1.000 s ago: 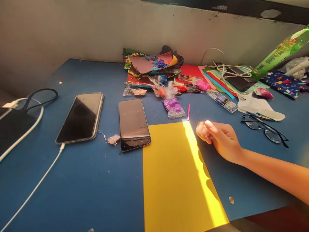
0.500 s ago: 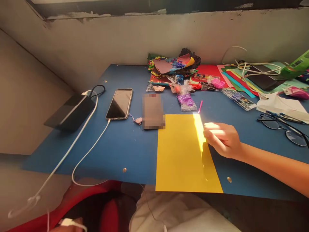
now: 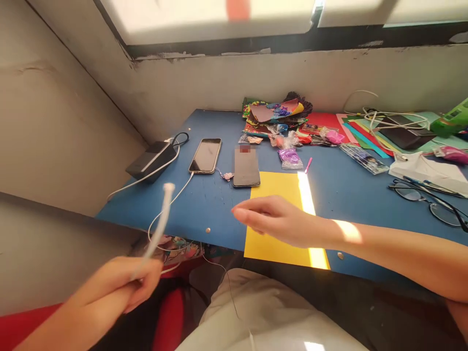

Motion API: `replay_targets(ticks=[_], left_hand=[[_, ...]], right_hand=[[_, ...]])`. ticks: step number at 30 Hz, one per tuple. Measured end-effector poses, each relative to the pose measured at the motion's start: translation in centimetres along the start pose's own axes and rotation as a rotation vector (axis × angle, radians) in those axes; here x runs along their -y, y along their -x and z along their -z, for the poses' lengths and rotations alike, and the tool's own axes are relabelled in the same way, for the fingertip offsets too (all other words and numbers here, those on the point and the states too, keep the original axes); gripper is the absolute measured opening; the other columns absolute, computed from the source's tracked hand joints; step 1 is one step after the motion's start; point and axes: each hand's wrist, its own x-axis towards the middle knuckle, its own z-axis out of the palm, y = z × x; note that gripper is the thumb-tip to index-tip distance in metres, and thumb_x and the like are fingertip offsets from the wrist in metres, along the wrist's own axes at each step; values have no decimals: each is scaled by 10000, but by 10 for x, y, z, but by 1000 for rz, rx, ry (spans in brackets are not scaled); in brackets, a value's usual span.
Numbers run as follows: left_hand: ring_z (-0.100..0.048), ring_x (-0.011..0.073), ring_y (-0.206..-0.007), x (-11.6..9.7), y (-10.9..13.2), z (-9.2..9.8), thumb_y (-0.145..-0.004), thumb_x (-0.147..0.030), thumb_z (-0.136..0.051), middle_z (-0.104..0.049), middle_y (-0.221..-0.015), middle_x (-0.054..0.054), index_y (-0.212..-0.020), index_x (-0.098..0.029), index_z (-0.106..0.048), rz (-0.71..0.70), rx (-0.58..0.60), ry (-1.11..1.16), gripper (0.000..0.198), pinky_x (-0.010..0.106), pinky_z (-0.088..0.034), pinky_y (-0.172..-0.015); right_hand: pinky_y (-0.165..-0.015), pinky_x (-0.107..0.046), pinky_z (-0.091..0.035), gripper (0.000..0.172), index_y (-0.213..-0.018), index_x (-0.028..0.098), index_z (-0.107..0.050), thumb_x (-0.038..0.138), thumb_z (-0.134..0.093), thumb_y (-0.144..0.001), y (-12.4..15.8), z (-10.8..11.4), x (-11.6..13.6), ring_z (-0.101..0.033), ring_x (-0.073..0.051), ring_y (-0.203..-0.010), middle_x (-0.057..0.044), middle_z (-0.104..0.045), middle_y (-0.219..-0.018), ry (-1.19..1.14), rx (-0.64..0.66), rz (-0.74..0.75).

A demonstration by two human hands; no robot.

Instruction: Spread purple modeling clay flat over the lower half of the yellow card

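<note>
Low at the left, my left hand (image 3: 127, 282) is closed around a white cable (image 3: 161, 226), whose blurred end sticks up above the fist. My right hand (image 3: 274, 219) hovers over a yellow sheet of paper (image 3: 281, 248). Its fingers are pressed together, pointing left, and no object shows in them. Just beyond the sheet's top left corner lies a dark phone (image 3: 246, 168), partly pixelated, with a small pink charm (image 3: 228, 176) beside it. Farther left, another phone (image 3: 205, 156) has a white cable plugged into its lower end.
A black box-shaped device (image 3: 151, 161) with cables stands at the table's left. Purple clay in a bag (image 3: 290, 158), a pink stick (image 3: 308, 165) and craft pieces (image 3: 276, 112) lie behind the sheet. Glasses (image 3: 426, 197), coloured papers (image 3: 360, 134) and a black power bank (image 3: 404, 131) are on the right.
My left hand has risen into view from the lower left with the white cable. My right hand has moved left over the yellow sheet. The view has tilted up and shifted left.
</note>
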Motion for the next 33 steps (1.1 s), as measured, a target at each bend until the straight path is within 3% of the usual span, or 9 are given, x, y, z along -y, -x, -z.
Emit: replay_targets(ticks=[2, 5, 11, 15, 20, 24, 27, 31, 33], left_hand=[[-348, 134, -567, -43, -18, -11, -674, -246, -382, -367, -522, -19, -524, -196, -327, -121, 105, 23, 168, 278, -290, -562], [-331, 131, -568, -82, -36, -29, -616, -227, -353, -355, -520, -20, -539, -203, -327, -87, 254, 58, 85, 271, -241, -534], [-508, 133, -608, -77, -43, -31, -777, -317, -483, -565, -675, -8, -816, -208, -482, 43, 389, 209, 115, 219, -337, -480], [-605, 171, -542, -79, -48, -13, -765, -680, -530, -610, -711, 3, -1142, -219, -433, 42, 415, 411, 603, 213, -320, -379], [-572, 155, -457, -99, -72, 8, -772, -799, -388, -609, -680, 3, -987, -221, -499, 91, 19, 330, 627, 216, -303, -357], [-576, 181, -534, -112, -93, 14, -717, -738, -434, -565, -561, 3, -720, -210, -504, 16, -97, 24, 532, 267, -427, -494], [-512, 170, -550, -117, -103, 15, -767, -639, -349, -549, -559, 6, -638, -216, -495, -91, -236, -268, 466, 277, -394, -537], [-508, 189, -558, -118, -116, 22, -847, -516, -244, -547, -562, 27, -581, -219, -422, -76, -259, -551, 436, 288, -335, -519], [-564, 211, -610, -118, -125, 25, -871, -468, -229, -601, -617, 46, -582, -217, -418, -36, -248, -684, 427, 296, -361, -547]], right_hand=[[-494, -246, -266, 535, -616, 187, -454, 652, -502, -876, -13, -9, 7, -354, -62, -493, 44, -489, -570, -220, 79, -175], [-488, -241, -277, 482, -683, 177, -545, 637, -601, -818, -30, -18, 7, -374, -64, -487, 52, -510, -565, -438, 69, -236], [-478, -225, -282, 358, -635, 172, -587, 465, -783, -702, -54, -21, -5, -397, -59, -497, 67, -513, -542, -544, -8, -212], [-489, -218, -306, 280, -623, 168, -587, 342, -786, -716, -67, -28, 0, -393, -51, -482, 74, -519, -524, -528, 26, -256], [-504, -204, -330, 229, -610, 185, -534, 236, -737, -702, -85, -40, 5, -404, -58, -517, 83, -527, -539, -517, -5, -219], [-519, -211, -351, 134, -633, 190, -548, 226, -642, -722, -95, -43, 4, -451, -78, -573, 66, -565, -609, -334, -13, -187], [-542, -211, -373, 110, -661, 188, -570, 227, -619, -752, -98, -39, 3, -493, -84, -599, 63, -546, -625, -150, -11, -193], [-552, -221, -365, 184, -699, 187, -574, 305, -591, -839, -99, -21, 4, -562, -106, -646, 32, -611, -677, 314, 18, -88], [-564, -240, -351, 197, -823, 191, -625, 320, -506, -913, -103, -5, 4, -606, -136, -724, 4, -669, -772, 697, -95, 30]])
